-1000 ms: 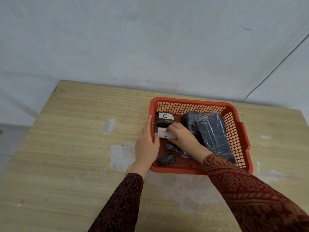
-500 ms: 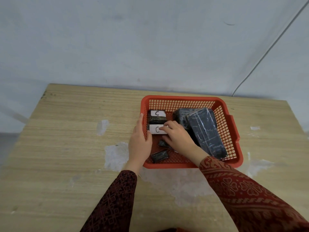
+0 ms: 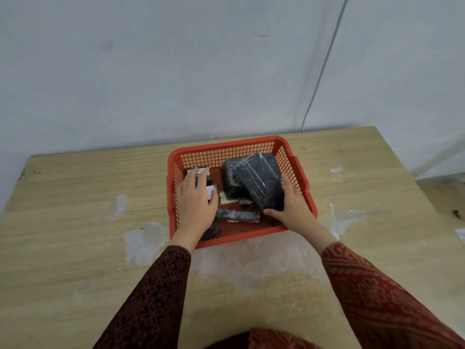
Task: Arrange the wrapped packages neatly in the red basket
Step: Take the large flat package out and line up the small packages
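Packages sit in red basket (image 3: 297, 170). Right hand (image 3: 293, 207) cups near end of big dark package (image 3: 259, 182), fingers wrapped on it; left hand (image 3: 195, 200) lies flat, open, on small labelled ones (image 3: 202, 171). Film wrap prob slippery; best gripped at ends w/ both hands.

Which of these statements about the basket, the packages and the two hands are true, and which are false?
1. Both hands are inside the red basket. True.
2. The right hand is at the near end of the large black wrapped package. True.
3. The large black wrapped package lies on the wooden table outside the basket. False: it is inside the basket, on its right side.
4. The left hand lies over the small packages with white labels. True.
5. The basket is blue. False: it is red.
6. A small dark package lies on the basket floor between the two hands. True.
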Demonstrator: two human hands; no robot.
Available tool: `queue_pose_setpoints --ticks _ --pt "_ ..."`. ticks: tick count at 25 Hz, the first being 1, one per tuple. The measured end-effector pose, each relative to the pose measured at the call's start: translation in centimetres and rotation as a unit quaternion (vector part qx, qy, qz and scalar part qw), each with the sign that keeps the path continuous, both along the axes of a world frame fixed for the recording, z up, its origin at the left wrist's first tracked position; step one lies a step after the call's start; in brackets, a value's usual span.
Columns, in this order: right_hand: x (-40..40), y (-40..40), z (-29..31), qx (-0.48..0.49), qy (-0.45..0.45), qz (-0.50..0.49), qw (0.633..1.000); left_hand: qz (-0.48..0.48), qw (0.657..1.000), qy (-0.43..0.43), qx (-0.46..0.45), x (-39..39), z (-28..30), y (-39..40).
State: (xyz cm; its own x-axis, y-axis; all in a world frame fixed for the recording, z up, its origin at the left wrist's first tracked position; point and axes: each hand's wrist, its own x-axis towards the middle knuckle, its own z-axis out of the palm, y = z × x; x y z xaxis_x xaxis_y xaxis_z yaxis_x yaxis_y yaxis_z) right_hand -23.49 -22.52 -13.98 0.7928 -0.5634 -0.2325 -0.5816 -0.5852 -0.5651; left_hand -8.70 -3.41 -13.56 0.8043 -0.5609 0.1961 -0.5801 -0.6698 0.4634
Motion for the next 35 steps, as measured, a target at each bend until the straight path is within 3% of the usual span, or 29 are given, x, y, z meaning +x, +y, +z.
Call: queue_pose_setpoints --ticks 2,4,6,9,12,14,17,21,27,29,35 --pt "0.8 -0.4 0.0 0.008 0.041 0.012 0.999 -0.045 0.994 0.102 -0.018 0.2 0.9 -3.4" --pt "1.2 -0.5 -0.1 0.006 0.051 0.014 0.999 -0.083 0.985 0.148 0.001 0.6 1.4 -6.5" --pt "1.0 -1.1 0.0 -0.009 0.019 0.025 0.999 -0.091 0.979 0.183 0.011 0.8 2.0 -8.8" --pt "-0.1 -2.2 0.8 0.033 -0.076 0.033 0.996 -0.068 0.972 0.218 -0.054 0.5 3.3 -9.4" --pt "-1.3 -3.5 3.1 0.123 -0.178 0.031 0.976 -0.011 0.967 0.208 -0.147 -0.7 5.5 -7.2" --pt "-1.8 -4.1 4.7 0.181 -0.201 0.031 0.962 0.044 0.953 0.208 -0.215 -2.6 6.9 -5.1" --pt "-3.2 -4.3 5.9 0.258 -0.18 0.085 0.945 0.121 0.924 0.218 -0.292 -7.0 7.0 -2.3" --pt "-7.7 -3.4 4.6 0.354 -0.138 0.115 0.918 0.225 0.881 0.259 -0.326 -13.1 4.0 0.6" --pt "-12.4 -0.9 -1.4 0.33 -0.09 -0.02 0.939 0.291 0.858 0.329 -0.266 -20.6 -1.9 2.2" --pt "-12.7 -0.2 -3.0 0.278 -0.074 -0.068 0.955 0.288 0.868 0.342 -0.215 -21.5 -3.6 1.9" --pt "-13.3 2.1 -5.1 0.118 -0.032 -0.034 0.992 0.25 0.915 0.302 -0.097 -20.9 -5.3 1.6"
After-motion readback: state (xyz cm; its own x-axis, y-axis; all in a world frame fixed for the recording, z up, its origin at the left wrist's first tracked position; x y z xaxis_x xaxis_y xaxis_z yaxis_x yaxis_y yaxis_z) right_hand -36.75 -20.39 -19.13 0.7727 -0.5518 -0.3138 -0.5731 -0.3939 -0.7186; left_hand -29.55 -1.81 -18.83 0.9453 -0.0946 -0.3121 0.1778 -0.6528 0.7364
